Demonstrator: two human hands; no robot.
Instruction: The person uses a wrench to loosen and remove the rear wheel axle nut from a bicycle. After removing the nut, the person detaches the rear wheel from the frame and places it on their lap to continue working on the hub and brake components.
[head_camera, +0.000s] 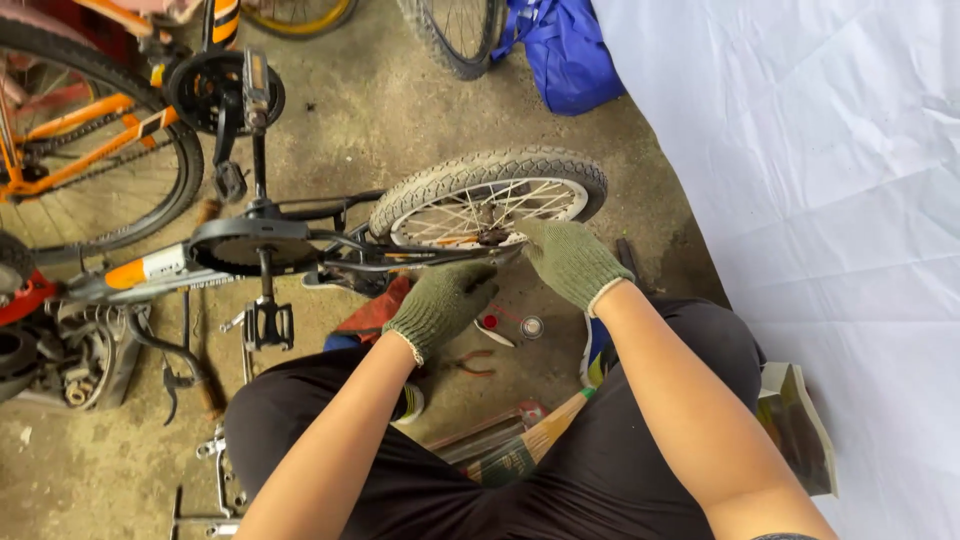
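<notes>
Now | left hand (441, 301) grips frame (400, 258) | right hand (568, 258) seemingly clasps wheel (487, 192) axle | stiff, heavy; hold by frame

One head view, looking steeply down from your own eye level.

You see the scene from above and close in: your forearms enter from the bottom edge and your knees fill the lower frame. The camera faces forward and down onto the concrete floor (400, 110), with the small rear wheel (490, 200) near centre and a white sheet (820, 160) filling the right side.
</notes>
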